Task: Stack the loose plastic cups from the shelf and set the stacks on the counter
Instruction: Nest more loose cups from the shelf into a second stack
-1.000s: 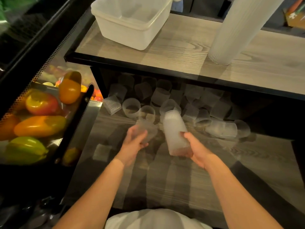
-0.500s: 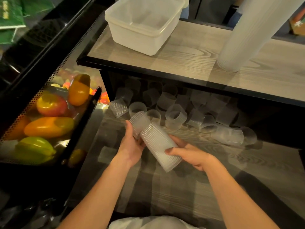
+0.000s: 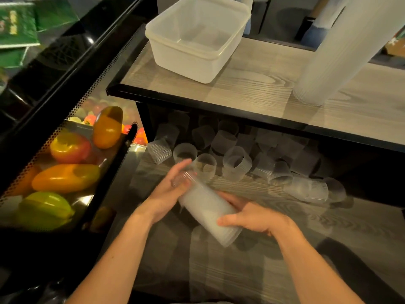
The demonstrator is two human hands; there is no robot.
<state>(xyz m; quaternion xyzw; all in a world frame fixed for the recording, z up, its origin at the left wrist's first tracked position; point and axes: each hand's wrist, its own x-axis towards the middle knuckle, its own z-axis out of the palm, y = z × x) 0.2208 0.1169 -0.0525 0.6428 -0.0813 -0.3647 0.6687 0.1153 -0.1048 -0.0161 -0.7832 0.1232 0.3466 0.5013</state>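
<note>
A short stack of frosted ribbed plastic cups [image 3: 206,209] lies tilted between both hands above the lower shelf [image 3: 274,227]. My right hand [image 3: 252,218] grips its wide near end. My left hand [image 3: 173,189] presses flat against its far end, where the last cup sits nested. Several loose cups [image 3: 236,163] lie scattered at the back of the shelf, some on their sides, some upright. A tall cup stack [image 3: 341,49] stands on the wooden counter [image 3: 252,84] at the right.
A white plastic tub [image 3: 197,38] sits on the counter's left part. Left of the shelf, a black perforated display tray [image 3: 105,189] holds peppers and other produce. The counter's black front edge [image 3: 241,113] overhangs the loose cups.
The single cup in my left hand has been pushed onto the far end of the stack. Both hands have drawn closer together around it.
</note>
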